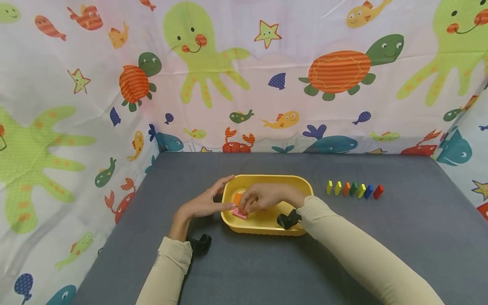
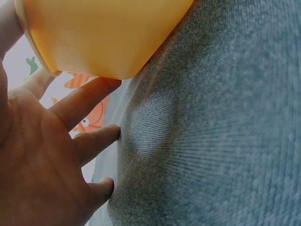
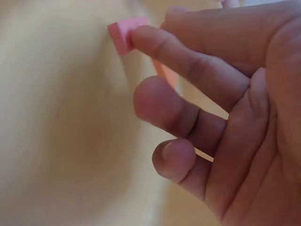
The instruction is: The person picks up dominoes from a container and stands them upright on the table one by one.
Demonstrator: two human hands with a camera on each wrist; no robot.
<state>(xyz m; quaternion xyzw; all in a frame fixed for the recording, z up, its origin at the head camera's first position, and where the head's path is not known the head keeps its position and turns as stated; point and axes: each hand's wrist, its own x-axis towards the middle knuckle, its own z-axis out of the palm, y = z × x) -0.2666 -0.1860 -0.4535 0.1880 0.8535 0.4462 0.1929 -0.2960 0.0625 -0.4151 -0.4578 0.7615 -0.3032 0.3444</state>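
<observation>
Inside the yellow bin (image 1: 263,230), my right hand (image 1: 263,197) reaches to the left end and pinches a pink domino block (image 1: 239,214). In the right wrist view a fingertip lies against the pink block (image 3: 123,35), with the other fingers loosely bent. An orange domino block (image 1: 237,199) lies just behind the pink one. My left hand (image 1: 203,206) is spread at the bin's left end, its thumb reaching over the rim. The left wrist view has its straight fingers beside the bin's outer wall (image 2: 108,37), one fingertip at the lower edge.
To the right of the bin several coloured domino blocks (image 1: 353,189) stand upright in a row. Grey cloth (image 1: 244,267) covers the table. A curtain printed with sea animals (image 1: 244,76) closes off the back and sides.
</observation>
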